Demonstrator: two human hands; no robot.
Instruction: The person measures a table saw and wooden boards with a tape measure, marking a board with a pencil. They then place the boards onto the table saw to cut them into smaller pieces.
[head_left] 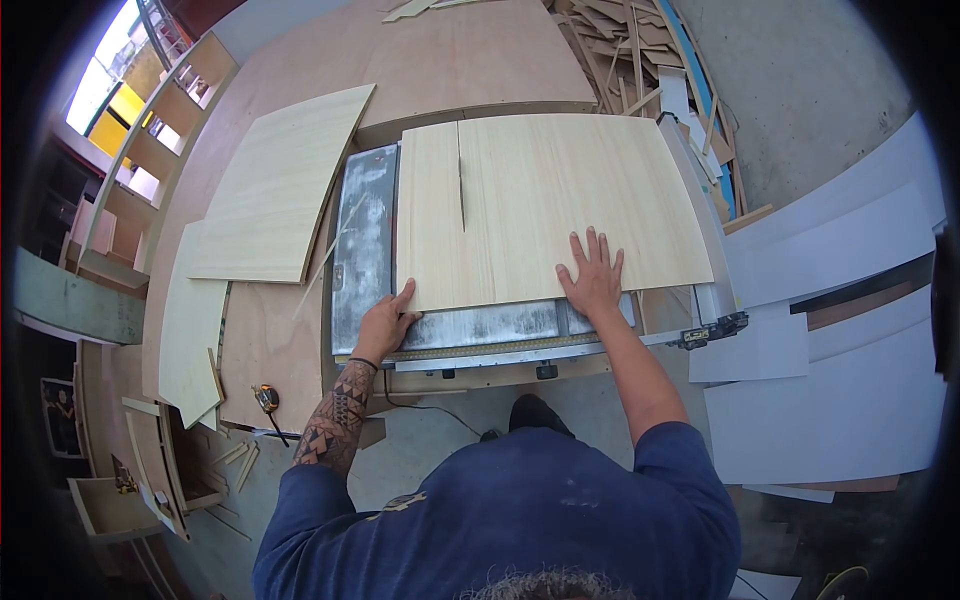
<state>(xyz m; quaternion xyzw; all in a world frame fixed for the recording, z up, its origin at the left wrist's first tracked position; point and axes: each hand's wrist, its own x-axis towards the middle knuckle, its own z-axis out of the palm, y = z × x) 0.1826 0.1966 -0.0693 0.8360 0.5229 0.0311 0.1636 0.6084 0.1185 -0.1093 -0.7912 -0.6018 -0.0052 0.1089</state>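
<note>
A pale wooden panel [570,200] lies across a metal saw table [365,250], with a dark slit running in from its far edge on the left part. My left hand [385,325] is at the panel's near left corner, its fingers apart and the fingertips touching the edge. My right hand [595,275] lies flat on the panel near its front edge, fingers spread. Along the panel's right side runs a metal fence [700,210], which meets the front rail [500,351] at a black clamp [712,331].
More pale panels [285,190] lie on the large wooden surface [430,60] at the left. A tape measure [266,398] is near its front edge. Scrap wood [615,45] is piled at the back right, and white sheets [830,400] are stacked at the right.
</note>
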